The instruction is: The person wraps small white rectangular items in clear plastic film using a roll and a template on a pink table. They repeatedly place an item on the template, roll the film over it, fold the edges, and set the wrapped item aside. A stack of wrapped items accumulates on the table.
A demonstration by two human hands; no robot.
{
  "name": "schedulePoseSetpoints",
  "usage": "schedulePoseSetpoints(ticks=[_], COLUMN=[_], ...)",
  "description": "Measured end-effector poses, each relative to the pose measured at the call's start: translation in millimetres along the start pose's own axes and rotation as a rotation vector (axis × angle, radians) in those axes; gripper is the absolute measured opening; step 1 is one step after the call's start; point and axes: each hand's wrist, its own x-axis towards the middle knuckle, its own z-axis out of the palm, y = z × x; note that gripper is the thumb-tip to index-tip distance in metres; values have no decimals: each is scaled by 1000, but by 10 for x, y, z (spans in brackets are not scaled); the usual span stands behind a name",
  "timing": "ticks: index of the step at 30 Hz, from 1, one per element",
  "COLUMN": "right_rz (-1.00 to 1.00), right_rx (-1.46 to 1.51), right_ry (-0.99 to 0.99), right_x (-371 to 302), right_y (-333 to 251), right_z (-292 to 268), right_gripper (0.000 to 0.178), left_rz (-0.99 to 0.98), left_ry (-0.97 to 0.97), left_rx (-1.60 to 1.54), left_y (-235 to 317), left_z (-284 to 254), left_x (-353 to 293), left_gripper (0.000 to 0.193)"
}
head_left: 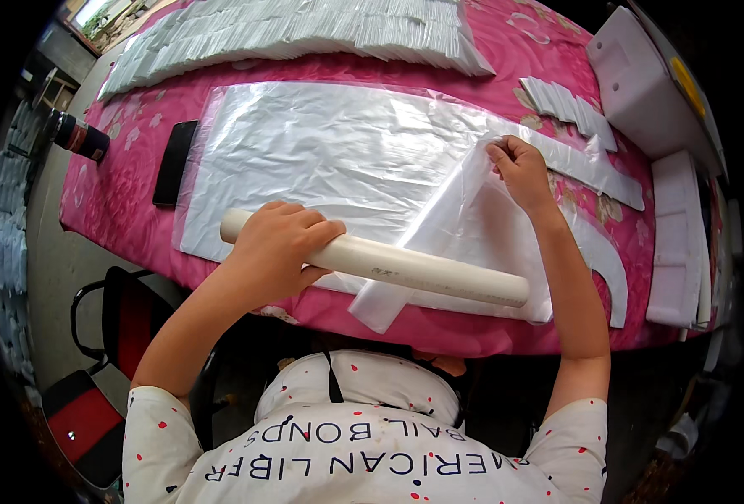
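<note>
While L hand (pixel 278 239) grips an off-white pipe (pixel 431 270), R hand (pixel 521 168) pinches up a plastic flap (pixel 446 206)

Seen from above, L to R: a chair w/ red + black upholstery (pixel 132 315) stands by the table, which wears a pink flowered tablecloth (pixel 128 214). On its L side is a dark jar (pixel 84 138), then a flat black slab (pixel 175 164), next to a spread of clear plastic sheets (pixel 304 151), wrinkled + shiny, filling the middle. Across the far side, a wide pile of folded whitish packets (pixel 304 35) overlaps in rows.

L hand is closed over the pipe near its L end, fingers on top, thumb at the near side. Pipe lies crosswise over the near part of the sheets, sloping a bit toward the person at its R end; can't tell if it rests on them or is held just above. The flap runs from R hand down behind the pipe, w/ its tail showing on the near side. R hand is bunched, thumb + fingertips shut on the flap's upper end, raised above the sheets.

Farther R: a small row of packets (pixel 569 109), a long plastic strip (pixel 599 174) slanting below it, a curved strip (pixel 609 273) nearer the person, then two white foam boxes (pixel 643 80) at the table's R edge.
</note>
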Motion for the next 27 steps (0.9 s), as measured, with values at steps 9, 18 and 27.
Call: schedulePoseSetpoints(ticks=[9, 18, 27], right_rz=[38, 141, -495], right_rx=[-4, -66, -465], right_ry=[-136, -196, -130], right_x=[185, 231, -661], right_y=[-89, -130, -613], right_z=[413, 394, 443], right_gripper=[15, 20, 43], left_rz=[354, 436, 420], left_ry=[259, -187, -208], left_rx=[-55, 14, 11], left_y=[-59, 224, 336], left_z=[618, 989, 1038], left_x=[188, -46, -125], left_gripper=[59, 76, 77])
